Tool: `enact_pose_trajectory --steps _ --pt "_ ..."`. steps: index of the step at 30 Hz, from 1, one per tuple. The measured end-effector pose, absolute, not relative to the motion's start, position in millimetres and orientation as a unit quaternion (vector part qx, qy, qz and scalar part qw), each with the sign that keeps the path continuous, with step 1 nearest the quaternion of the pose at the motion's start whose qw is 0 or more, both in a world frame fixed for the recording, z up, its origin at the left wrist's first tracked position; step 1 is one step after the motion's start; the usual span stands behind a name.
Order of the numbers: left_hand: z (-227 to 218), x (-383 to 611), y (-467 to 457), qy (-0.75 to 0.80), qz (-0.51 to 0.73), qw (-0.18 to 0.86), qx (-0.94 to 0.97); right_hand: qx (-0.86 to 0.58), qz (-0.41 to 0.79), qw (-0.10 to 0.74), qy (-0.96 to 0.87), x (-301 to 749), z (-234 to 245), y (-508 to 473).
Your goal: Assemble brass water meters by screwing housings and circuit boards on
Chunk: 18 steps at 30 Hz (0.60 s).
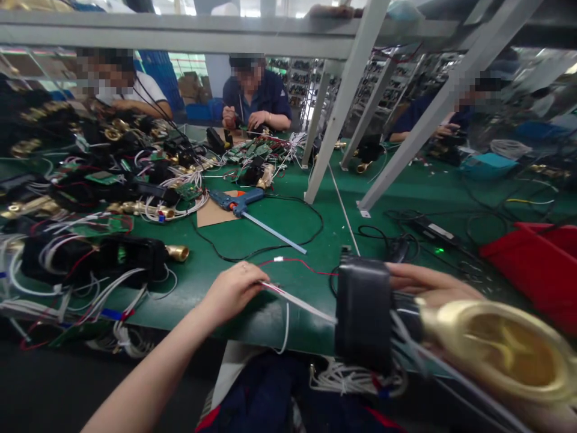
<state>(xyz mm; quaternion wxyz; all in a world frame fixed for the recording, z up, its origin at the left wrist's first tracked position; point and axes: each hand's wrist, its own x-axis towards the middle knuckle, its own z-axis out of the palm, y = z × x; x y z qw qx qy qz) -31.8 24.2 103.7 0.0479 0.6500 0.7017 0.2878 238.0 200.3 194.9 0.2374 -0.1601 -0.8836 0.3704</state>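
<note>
My left hand [237, 290] is closed in a pinch on the ends of thin white and red wires [302, 305], drawn out to the left. They run to a black plastic housing [364, 316] on a brass water meter [505, 346] with a round open end. Behind the meter, my right hand [428, 278] is closed around it, its lower fingers mostly hidden. A coiled white cable [345, 379] hangs below the housing. Past my left hand, a red wire with a small white connector [278, 259] lies on the green table [270, 231].
A blue glue gun [238, 201] with a long glue stick rests on cardboard [211, 215]. Meters, boards and cables [148, 192] crowd the left side. Metal posts [345, 108] rise mid-table. A red bin [536, 270] stands at right. Several people work across the table.
</note>
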Motion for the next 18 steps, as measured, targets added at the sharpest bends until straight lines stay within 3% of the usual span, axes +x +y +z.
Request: enact_pose_trajectory --steps 4,8,15,18 --pt "95.5 -55.2 52.6 0.713 0.241 -0.035 0.657 0.057 0.156 0.108 -0.980 194.9 177.5 181.1" --pt "86.1 -56.5 73.5 0.717 0.216 -0.044 0.662 0.127 0.009 0.065 -0.990 154.5 144.4 154.2" --pt "63.5 -54.3 87.0 0.740 0.182 -0.025 0.647 0.074 0.041 0.000 -0.996 119.1 128.0 147.4" --pt "62.7 -50.7 67.8 0.760 0.193 -0.013 0.621 0.078 0.083 0.040 -0.993 127.7 139.0 157.2"
